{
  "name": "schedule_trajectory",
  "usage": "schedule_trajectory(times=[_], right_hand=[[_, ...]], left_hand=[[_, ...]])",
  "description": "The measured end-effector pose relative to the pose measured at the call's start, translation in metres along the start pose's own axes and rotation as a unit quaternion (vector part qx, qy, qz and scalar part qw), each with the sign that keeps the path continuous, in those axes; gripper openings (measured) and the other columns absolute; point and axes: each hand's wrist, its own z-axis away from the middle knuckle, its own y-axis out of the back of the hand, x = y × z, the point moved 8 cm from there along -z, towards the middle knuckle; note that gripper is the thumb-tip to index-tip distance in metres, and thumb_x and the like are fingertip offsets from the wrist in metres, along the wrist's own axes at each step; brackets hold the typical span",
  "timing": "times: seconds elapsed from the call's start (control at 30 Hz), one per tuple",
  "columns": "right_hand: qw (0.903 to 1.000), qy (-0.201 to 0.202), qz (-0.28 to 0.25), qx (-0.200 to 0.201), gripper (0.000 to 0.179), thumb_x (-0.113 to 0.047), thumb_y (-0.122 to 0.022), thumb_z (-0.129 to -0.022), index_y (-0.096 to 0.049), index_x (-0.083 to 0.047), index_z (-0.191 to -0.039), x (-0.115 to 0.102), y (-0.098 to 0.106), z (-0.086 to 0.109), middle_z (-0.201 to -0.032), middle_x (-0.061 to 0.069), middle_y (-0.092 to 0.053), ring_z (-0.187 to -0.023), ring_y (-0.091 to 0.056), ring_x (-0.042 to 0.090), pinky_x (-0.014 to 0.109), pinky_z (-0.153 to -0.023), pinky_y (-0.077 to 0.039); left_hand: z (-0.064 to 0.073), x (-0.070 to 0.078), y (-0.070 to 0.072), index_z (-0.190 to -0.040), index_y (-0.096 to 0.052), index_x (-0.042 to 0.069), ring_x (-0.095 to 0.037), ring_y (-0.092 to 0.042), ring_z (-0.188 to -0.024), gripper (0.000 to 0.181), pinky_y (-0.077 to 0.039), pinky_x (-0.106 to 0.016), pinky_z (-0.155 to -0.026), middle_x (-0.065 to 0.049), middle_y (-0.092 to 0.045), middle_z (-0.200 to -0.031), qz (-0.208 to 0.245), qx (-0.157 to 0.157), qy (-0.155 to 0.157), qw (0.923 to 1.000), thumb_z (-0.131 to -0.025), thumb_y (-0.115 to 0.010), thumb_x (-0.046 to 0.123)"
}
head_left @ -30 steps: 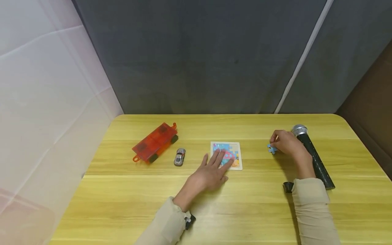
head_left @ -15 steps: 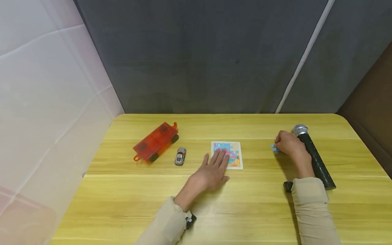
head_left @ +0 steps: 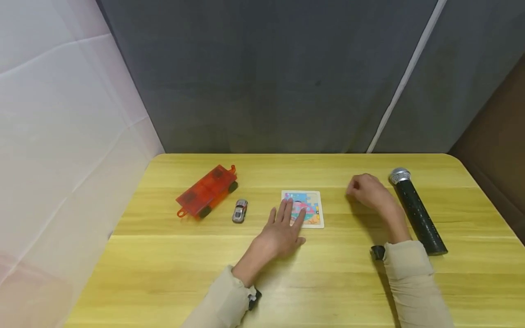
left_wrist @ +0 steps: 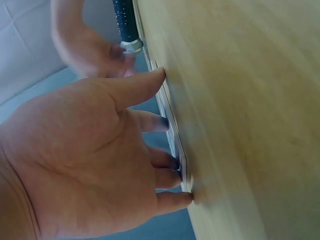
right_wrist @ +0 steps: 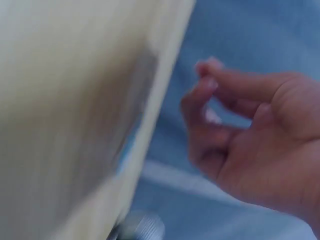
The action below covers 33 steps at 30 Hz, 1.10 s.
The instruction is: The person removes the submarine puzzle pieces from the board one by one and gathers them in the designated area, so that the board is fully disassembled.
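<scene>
Right hand (head_left: 369, 190), fingers curled, has lifted away from the microphone (head_left: 416, 211) toward the puzzle board (head_left: 312, 201); its blue piece no longer shows. Left hand (head_left: 280, 230) stays flat on the board

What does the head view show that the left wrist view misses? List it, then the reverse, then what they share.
Only the head view shows the red toy trailer, the small silver car, the puzzle board's coloured picture and both beige sleeves. Only the left wrist view shows the left hand's fingertips touching the puzzle board edge-on, seen from the palm side. Both show the left hand, the right hand, the microphone and the wooden table.
</scene>
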Motion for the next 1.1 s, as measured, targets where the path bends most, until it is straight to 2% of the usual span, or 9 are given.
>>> schedule_trajectory(times=[0.1, 0.17, 0.23, 0.37, 0.47, 0.63, 0.87, 1.1], right_hand=[[0.9968, 0.073, -0.025, -0.021, 0.014, -0.004, -0.066, -0.107, -0.076, 0.004, -0.104, -0.046, -0.015, -0.007, -0.104, 0.019, -0.075, -0.093, -0.067, 0.030, 0.047, -0.086, -0.058], [0.9953, 0.080, -0.025, -0.048, 0.016, -0.005, -0.065, -0.108, -0.077, 0.005, -0.110, -0.066, -0.027, -0.012, -0.110, 0.020, -0.076, -0.096, -0.070, 0.031, 0.048, -0.090, -0.060], [0.9954, 0.063, -0.013, -0.072, 0.017, -0.006, -0.066, -0.109, -0.077, 0.006, -0.114, -0.076, -0.038, -0.015, -0.115, 0.020, -0.077, -0.098, -0.072, 0.030, 0.048, -0.091, -0.062], [0.9976, 0.003, 0.013, -0.068, 0.017, -0.005, -0.065, -0.107, -0.080, 0.003, -0.112, -0.077, -0.048, -0.019, -0.117, 0.018, -0.077, -0.097, -0.070, 0.027, 0.047, -0.089, -0.063], [0.9983, -0.020, 0.016, -0.052, 0.018, -0.002, -0.064, -0.105, -0.081, 0.001, -0.106, -0.074, -0.049, -0.019, -0.116, 0.018, -0.077, -0.092, -0.068, 0.026, 0.046, -0.083, -0.062], [0.9983, -0.019, 0.018, -0.051, 0.015, -0.003, -0.065, -0.106, -0.079, 0.003, -0.109, -0.073, -0.052, -0.020, -0.113, 0.018, -0.077, -0.094, -0.071, 0.027, 0.047, -0.085, -0.063], [0.9988, -0.002, 0.011, -0.047, 0.007, -0.002, -0.067, -0.106, -0.072, 0.002, -0.107, -0.075, -0.053, -0.022, -0.105, 0.015, -0.074, -0.088, -0.066, 0.024, 0.040, -0.079, -0.060], [0.9988, 0.032, -0.018, -0.031, 0.008, 0.002, -0.066, -0.104, -0.070, 0.000, -0.098, -0.078, -0.052, -0.022, -0.094, 0.012, -0.071, -0.077, -0.060, 0.021, 0.031, -0.071, -0.053]], left_hand=[[0.005, 0.003, 0.006, -0.179, -0.013, 0.018, -0.036, 0.005, -0.172, 0.076, -0.010, -0.054, -0.139, -0.020, 0.005, -0.184, -0.014, 0.001, 0.002, 0.9999, -0.117, -0.047, 0.046], [0.009, 0.007, 0.011, -0.179, -0.013, 0.018, -0.036, 0.004, -0.172, 0.075, -0.011, -0.053, -0.139, -0.021, 0.004, -0.184, -0.021, 0.000, -0.001, 0.9998, -0.117, -0.046, 0.047], [0.010, 0.011, 0.011, -0.179, -0.014, 0.018, -0.035, 0.003, -0.172, 0.076, -0.011, -0.053, -0.139, -0.020, 0.003, -0.185, -0.025, -0.001, -0.006, 0.9997, -0.117, -0.047, 0.047], [0.009, 0.015, 0.008, -0.179, -0.013, 0.019, -0.034, 0.003, -0.173, 0.075, -0.012, -0.052, -0.139, -0.020, 0.004, -0.185, -0.035, -0.006, -0.009, 0.9993, -0.117, -0.045, 0.048], [0.004, 0.013, 0.003, -0.179, -0.012, 0.020, -0.034, 0.005, -0.173, 0.075, -0.011, -0.052, -0.139, -0.019, 0.005, -0.185, -0.038, -0.008, -0.006, 0.9992, -0.117, -0.045, 0.048], [-0.002, 0.010, -0.003, -0.179, -0.011, 0.021, -0.035, 0.008, -0.172, 0.076, -0.009, -0.053, -0.139, -0.019, 0.008, -0.185, -0.038, -0.006, -0.005, 0.9992, -0.117, -0.045, 0.050], [0.010, 0.014, 0.009, -0.179, -0.013, 0.020, -0.033, 0.003, -0.173, 0.075, -0.012, -0.050, -0.139, -0.020, 0.004, -0.185, -0.054, -0.006, 0.000, 0.9985, -0.117, -0.044, 0.050], [0.011, 0.014, 0.010, -0.178, -0.015, 0.019, -0.034, 0.002, -0.173, 0.074, -0.013, -0.050, -0.139, -0.020, 0.001, -0.185, -0.054, -0.007, -0.001, 0.9985, -0.117, -0.044, 0.049]])
